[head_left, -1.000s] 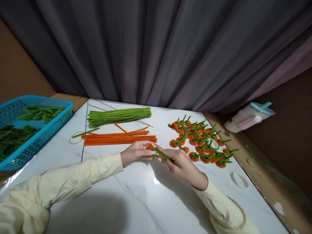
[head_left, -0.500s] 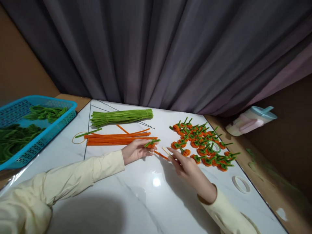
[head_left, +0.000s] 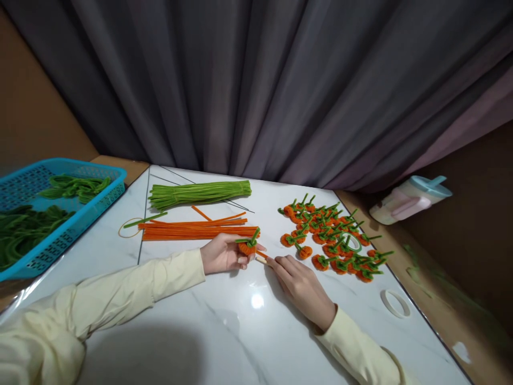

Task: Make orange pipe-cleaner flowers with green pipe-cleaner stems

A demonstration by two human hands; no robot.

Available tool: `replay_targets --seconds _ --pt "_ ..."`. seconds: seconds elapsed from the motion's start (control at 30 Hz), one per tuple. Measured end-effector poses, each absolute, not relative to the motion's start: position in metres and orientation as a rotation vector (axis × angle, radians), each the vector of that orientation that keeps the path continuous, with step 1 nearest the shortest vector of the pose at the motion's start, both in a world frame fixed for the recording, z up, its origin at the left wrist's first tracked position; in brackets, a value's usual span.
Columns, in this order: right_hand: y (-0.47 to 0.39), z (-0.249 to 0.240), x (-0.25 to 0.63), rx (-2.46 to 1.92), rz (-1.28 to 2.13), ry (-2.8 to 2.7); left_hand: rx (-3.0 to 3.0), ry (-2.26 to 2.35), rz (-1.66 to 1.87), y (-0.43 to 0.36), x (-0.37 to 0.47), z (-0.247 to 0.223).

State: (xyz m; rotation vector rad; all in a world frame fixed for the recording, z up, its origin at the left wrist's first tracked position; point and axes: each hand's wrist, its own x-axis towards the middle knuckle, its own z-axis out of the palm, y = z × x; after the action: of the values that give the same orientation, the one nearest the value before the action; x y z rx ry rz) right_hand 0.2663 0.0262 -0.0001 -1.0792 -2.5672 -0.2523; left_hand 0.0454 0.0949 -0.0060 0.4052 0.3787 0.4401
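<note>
Between the fingers of my left hand (head_left: pixel 223 253) is a small orange pipe-cleaner pumpkin (head_left: pixel 247 248) with a green stem and leaf. An orange pipe-cleaner end (head_left: pixel 262 254) stretches from the pumpkin toward my right hand (head_left: pixel 301 282). My right fingers are closed on a thin pale stick (head_left: pixel 262 260), whose tip lies close below the pumpkin beside the orange strand. Whether the right fingers also pinch the strand is hard to see. Behind my left hand lies a bundle of orange pipe cleaners (head_left: pixel 180 231), and beyond it a thick bundle of green pipe cleaners (head_left: pixel 200 192).
Many finished pumpkins (head_left: pixel 320 237) cluster on the right, with a green-and-white tape roll (head_left: pixel 354 243) among them. A white ring (head_left: pixel 395 303) lies nearer. A blue basket (head_left: pixel 88 219) of green pieces stands left. A lidded cup (head_left: pixel 409 200) stands at the right edge.
My right hand has moved left and turned, bringing the stick's tip close to the pumpkin. In my left hand the pumpkin has tilted, its stem now pointing more upward.
</note>
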Motion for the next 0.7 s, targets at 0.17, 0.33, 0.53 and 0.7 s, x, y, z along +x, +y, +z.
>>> replay_targets --seconds 0.17,0.33,0.53,0.7 --pt "0.030 0.018 0.259 -0.997 -0.077 -2.349 0.432 0.343 0.390 0.094 0.046 -0.008" --pt "0.039 0.034 0.245 -0.825 -0.038 -2.360 0.481 0.329 0.307 0.092 0.046 -0.007" --pt "0.043 0.030 0.235 -0.723 0.278 -2.336 0.497 0.301 0.247 0.091 0.045 -0.010" --pt "0.042 0.026 0.231 -0.663 0.553 -2.181 0.529 0.197 0.167 0.089 0.046 -0.014"
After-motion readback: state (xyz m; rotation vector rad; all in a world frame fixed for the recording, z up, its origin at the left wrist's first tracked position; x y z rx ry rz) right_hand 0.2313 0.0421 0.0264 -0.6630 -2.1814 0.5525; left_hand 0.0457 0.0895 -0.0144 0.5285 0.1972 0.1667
